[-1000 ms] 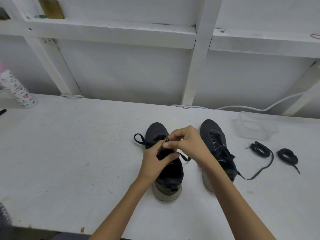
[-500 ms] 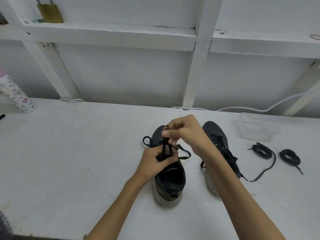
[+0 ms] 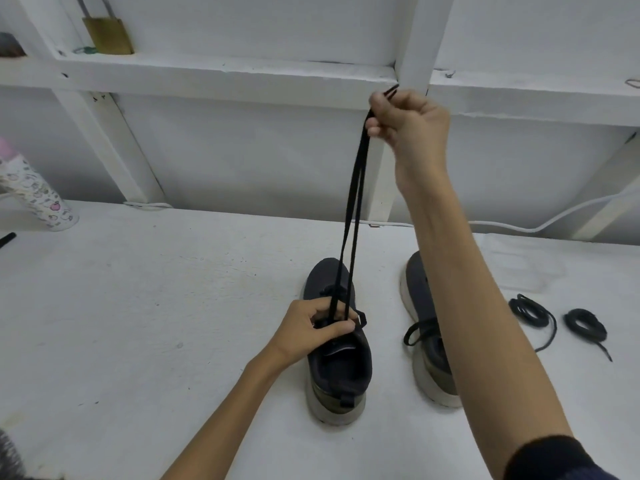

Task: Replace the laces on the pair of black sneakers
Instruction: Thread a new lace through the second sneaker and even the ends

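Two black sneakers stand side by side on the white table (image 3: 138, 306), toes pointing away from me. My left hand (image 3: 311, 329) presses on the tongue area of the left sneaker (image 3: 337, 368). High above it my right hand (image 3: 410, 126) pinches both ends of that shoe's black lace (image 3: 355, 202), which runs taut in two strands down to the eyelets. The right sneaker (image 3: 420, 306) is partly hidden by my right forearm; its lace is still tied. Two coiled black laces (image 3: 531, 311) (image 3: 585, 323) lie on the table to the right.
A clear plastic tray (image 3: 519, 265) sits behind the coiled laces. A patterned bottle (image 3: 38, 195) leans at the far left. A white cable (image 3: 519, 226) runs along the wall. A brass padlock (image 3: 107, 32) rests on the white shelf above.
My right hand has risen from just above the left sneaker to shelf height, drawing the lace out long and taut. My left hand has stayed on the shoe.
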Action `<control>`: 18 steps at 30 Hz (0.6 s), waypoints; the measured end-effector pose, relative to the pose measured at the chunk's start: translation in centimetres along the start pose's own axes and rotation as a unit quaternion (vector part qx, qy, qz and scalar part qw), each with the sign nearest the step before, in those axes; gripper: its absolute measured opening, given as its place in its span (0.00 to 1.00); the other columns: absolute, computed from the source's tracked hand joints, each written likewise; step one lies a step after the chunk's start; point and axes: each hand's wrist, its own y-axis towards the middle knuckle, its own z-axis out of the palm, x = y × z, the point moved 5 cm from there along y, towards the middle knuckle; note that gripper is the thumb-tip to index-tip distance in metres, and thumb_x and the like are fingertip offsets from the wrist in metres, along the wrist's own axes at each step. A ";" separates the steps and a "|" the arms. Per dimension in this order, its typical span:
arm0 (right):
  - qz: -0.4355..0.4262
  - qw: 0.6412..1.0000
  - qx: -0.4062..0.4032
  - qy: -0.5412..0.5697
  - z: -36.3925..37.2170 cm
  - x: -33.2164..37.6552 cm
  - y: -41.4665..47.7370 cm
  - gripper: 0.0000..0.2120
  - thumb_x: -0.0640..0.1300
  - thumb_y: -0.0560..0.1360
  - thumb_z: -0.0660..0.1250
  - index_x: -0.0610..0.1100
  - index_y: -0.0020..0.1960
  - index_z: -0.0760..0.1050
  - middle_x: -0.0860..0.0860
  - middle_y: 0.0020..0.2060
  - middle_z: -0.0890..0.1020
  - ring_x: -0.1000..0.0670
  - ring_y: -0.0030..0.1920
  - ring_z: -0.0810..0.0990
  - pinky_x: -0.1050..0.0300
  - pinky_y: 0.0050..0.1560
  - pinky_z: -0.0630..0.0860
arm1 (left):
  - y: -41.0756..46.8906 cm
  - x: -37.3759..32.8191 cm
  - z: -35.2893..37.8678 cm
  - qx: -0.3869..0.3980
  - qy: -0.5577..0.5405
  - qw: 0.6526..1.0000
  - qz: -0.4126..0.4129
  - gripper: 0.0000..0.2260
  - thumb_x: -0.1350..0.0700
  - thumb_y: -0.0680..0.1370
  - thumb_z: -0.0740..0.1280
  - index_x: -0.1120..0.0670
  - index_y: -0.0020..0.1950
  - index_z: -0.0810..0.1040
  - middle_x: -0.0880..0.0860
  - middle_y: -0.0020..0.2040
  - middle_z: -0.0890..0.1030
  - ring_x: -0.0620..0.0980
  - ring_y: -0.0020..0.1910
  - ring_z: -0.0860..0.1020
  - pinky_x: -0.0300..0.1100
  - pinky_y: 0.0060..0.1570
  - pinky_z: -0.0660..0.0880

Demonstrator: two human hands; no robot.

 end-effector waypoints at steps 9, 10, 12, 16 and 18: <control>0.336 0.743 0.293 -0.499 -5.2 -10.0 -7.7 0.18 0.51 0.77 0.70 0.34 0.48 0.80 0.42 0.42 0.84 0.45 0.35 0.83 0.56 0.33 0.80 | 0.4 0.2 0.2 0.009 -0.066 0.997 -0.027 0.06 0.60 0.77 0.69 0.60 0.52 0.83 0.55 0.44 0.86 0.50 0.49 0.84 0.37 0.52 0.76; 0.366 0.711 0.342 -0.495 -5.5 -10.7 -9.7 0.21 0.55 0.76 0.69 0.35 0.46 0.82 0.43 0.39 0.84 0.47 0.33 0.83 0.59 0.32 0.77 | 0.5 0.2 0.2 0.008 -0.068 0.997 -0.028 0.06 0.60 0.78 0.69 0.60 0.52 0.83 0.55 0.44 0.86 0.49 0.49 0.84 0.36 0.52 0.76; 0.372 0.731 0.355 -0.447 -5.6 -11.9 -12.3 0.21 0.57 0.75 0.70 0.37 0.41 0.81 0.46 0.33 0.83 0.49 0.31 0.80 0.63 0.29 0.70 | 0.6 0.2 0.3 0.004 -0.061 0.998 -0.027 0.06 0.59 0.78 0.69 0.59 0.51 0.83 0.55 0.45 0.86 0.49 0.50 0.84 0.36 0.52 0.76; 0.309 0.858 0.251 -0.325 -4.8 -12.3 -14.0 0.20 0.44 0.73 0.75 0.32 0.33 0.71 0.48 0.22 0.70 0.54 0.24 0.67 0.67 0.25 0.61 | 0.5 0.2 0.4 -0.003 -0.059 0.998 -0.027 0.05 0.61 0.77 0.70 0.56 0.52 0.83 0.52 0.46 0.86 0.49 0.50 0.84 0.38 0.54 0.77; 0.277 0.892 0.207 -0.290 -4.5 -12.0 -13.8 0.21 0.38 0.72 0.75 0.27 0.32 0.68 0.46 0.22 0.67 0.55 0.22 0.65 0.68 0.26 0.62 | 0.5 0.1 0.4 -0.004 -0.044 0.999 -0.024 0.08 0.62 0.75 0.73 0.54 0.52 0.83 0.50 0.47 0.86 0.47 0.51 0.84 0.37 0.54 0.77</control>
